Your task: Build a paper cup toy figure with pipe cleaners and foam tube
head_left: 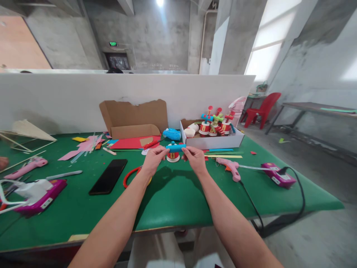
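A small blue paper tube [176, 148] lies level between my two hands, one end in each. My left hand [154, 159] pinches its left end with thumb and fingers. On the other side my right hand [195, 158] pinches the right end. Just behind and below the tube stands an upside-down red and white paper cup [173, 157], with a bit of blue on top. The tube hides part of the cup, and I cannot tell whether they touch. Scissors with red and yellow handles [131, 176] lie beside my left forearm, partly covered by it.
A white box [214, 141] holds several decorated cups. A pink glue gun [230, 166] is cabled near a purple power strip [279, 175]. Left are a black phone [108, 176], another power strip [44, 197] and paper strips [83, 148]. An open cardboard box [136, 115] stands behind.
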Available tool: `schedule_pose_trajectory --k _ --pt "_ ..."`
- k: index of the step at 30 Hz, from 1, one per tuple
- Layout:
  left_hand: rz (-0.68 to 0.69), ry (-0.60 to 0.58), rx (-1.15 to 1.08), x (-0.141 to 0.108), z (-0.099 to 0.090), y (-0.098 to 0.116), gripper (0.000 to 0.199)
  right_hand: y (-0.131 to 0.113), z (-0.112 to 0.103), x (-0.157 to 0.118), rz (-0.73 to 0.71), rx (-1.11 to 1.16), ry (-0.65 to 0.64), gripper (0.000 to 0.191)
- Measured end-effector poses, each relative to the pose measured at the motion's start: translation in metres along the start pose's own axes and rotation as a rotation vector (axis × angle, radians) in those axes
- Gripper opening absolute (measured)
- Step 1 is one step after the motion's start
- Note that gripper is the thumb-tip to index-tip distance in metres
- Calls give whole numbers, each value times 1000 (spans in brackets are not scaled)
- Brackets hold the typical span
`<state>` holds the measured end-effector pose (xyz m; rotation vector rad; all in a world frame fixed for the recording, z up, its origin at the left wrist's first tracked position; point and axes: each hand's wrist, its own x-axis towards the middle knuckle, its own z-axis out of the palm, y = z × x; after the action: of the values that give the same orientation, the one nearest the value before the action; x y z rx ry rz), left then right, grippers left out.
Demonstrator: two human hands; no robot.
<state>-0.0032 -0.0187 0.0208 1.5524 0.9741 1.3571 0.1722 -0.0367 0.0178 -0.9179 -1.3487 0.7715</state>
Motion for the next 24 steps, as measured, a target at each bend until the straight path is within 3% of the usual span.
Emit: schedule_pose_trajectory --k 7,14,17,21,24 --pt "-110 18 -191 5 -2 -14 44 -1 1 0 -85 -1 10 27" --pt "-73 54 -109 5 -3 -15 41 4 -4 4 -113 -67 39 24" --pt "-39 70 -43 4 -3 -13 39 2 -4 4 -55 -85 21 31" --pt "46 71 50 3 -3 -8 34 1 -3 3 124 2 -100 41" --pt "83 59 84 2 -3 -6 33 2 -1 2 160 36 -132 45"
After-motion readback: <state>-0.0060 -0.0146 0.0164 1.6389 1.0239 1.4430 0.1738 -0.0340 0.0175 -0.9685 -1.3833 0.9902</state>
